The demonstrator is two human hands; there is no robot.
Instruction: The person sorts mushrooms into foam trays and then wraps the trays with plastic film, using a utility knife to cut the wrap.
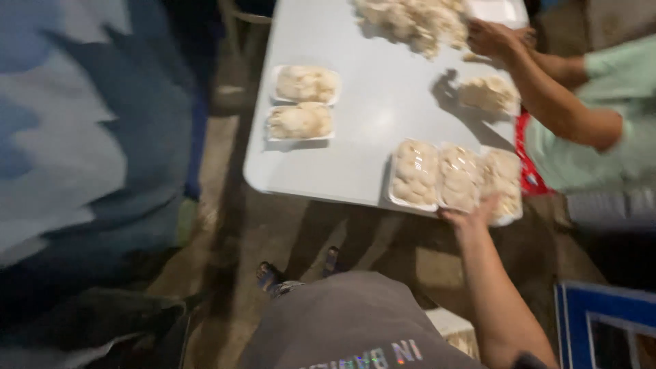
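My right hand [471, 213] reaches forward to the near edge of a pale grey table [369, 89]. Its fingers lie on the rim of the right-hand white tray [504, 179], next to the middle tray [459, 178]. A third tray [413, 174] sits just left of them. All three hold pale, lumpy food pieces. The picture is blurred, so I cannot tell whether the fingers grip the tray or only touch it. My left hand is out of view.
Two more filled trays [306, 83] [299, 121] sit at the table's left. A loose heap of the pale food [410, 20] lies at the far end. Another person's hand [488, 37] works there, beside another filled tray [488, 93]. A blue-grey cloth [82, 137] fills the left.
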